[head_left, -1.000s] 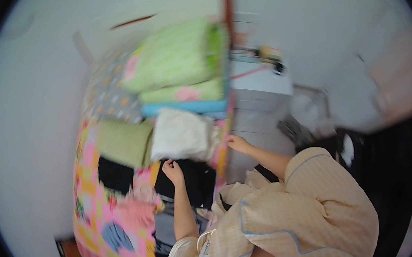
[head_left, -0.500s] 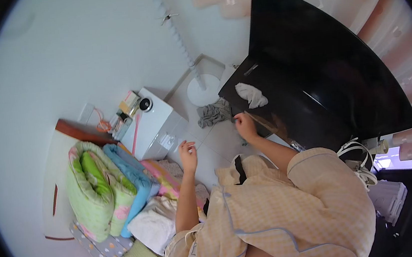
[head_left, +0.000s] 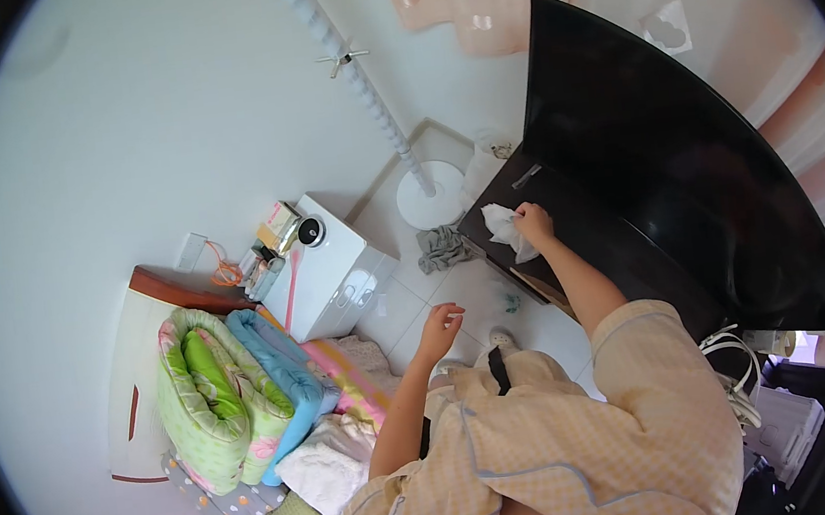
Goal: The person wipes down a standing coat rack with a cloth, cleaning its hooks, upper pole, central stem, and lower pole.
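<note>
I saw the white cloth (head_left: 504, 228) in front of the black screen (head_left: 675, 170), over the dark cabinet top (head_left: 580, 208), with the right hand (head_left: 534, 224) pinching its screen-side edge between bent fingers. I judged it light, limp and hard to damage, best gripped by a bunched fold. Its long axis slanted roughly along the screen's base, with no clear front. The left hand (head_left: 439, 331), well apart from the screen, had loosely curled fingers, apparently holding nothing.
</note>
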`<state>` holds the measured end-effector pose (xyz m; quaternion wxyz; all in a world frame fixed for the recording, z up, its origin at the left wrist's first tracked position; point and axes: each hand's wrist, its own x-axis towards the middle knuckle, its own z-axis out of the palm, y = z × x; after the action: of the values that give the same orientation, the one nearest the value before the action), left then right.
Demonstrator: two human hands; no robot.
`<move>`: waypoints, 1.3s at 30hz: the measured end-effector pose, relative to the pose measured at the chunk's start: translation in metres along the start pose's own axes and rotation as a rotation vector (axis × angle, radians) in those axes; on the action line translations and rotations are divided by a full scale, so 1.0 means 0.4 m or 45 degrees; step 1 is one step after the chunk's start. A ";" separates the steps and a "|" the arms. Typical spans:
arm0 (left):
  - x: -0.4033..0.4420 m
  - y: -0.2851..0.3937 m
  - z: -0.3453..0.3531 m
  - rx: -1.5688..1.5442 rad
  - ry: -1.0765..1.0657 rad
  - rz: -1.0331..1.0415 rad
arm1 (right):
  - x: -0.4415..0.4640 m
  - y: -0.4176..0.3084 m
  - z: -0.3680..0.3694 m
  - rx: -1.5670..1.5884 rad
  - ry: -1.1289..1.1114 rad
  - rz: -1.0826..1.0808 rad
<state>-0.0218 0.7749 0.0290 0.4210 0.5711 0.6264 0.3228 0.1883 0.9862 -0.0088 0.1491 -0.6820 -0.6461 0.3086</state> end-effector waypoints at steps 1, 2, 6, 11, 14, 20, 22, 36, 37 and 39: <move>0.010 -0.002 -0.014 -0.034 0.008 -0.039 | 0.007 -0.024 -0.005 0.335 -0.144 0.026; 0.021 -0.007 -0.025 -0.070 0.015 -0.078 | 0.006 -0.048 0.000 0.334 -0.139 0.024; 0.127 0.014 -0.099 -0.406 0.189 -0.263 | -0.057 -0.184 0.013 1.088 -0.384 -0.233; 0.195 0.162 -0.255 -0.731 0.286 -0.154 | -0.168 -0.429 -0.038 1.367 -0.780 -0.247; 0.222 0.165 -0.355 -0.869 0.190 0.023 | -0.160 -0.529 0.004 1.606 -0.844 -0.119; 0.277 0.091 -0.563 -0.971 0.317 0.194 | -0.110 -0.705 0.094 1.672 -0.786 -0.261; 0.301 0.084 -0.621 -0.922 0.376 0.160 | -0.121 -0.782 0.104 1.829 -0.678 -0.116; 0.592 0.173 -0.813 -0.289 0.174 0.362 | 0.103 -0.835 0.012 1.300 -0.272 -0.358; 0.630 0.180 -0.819 -0.280 0.176 0.381 | 0.128 -0.844 -0.002 1.394 -0.194 -0.429; 0.704 0.214 -0.832 0.046 0.312 0.543 | 0.192 -0.872 -0.043 1.488 -0.108 -0.527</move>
<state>-0.2802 1.0903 0.2055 0.2539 0.6543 0.5438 0.4601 -0.0785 1.1064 0.1968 0.5288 -0.3354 -0.4946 0.6027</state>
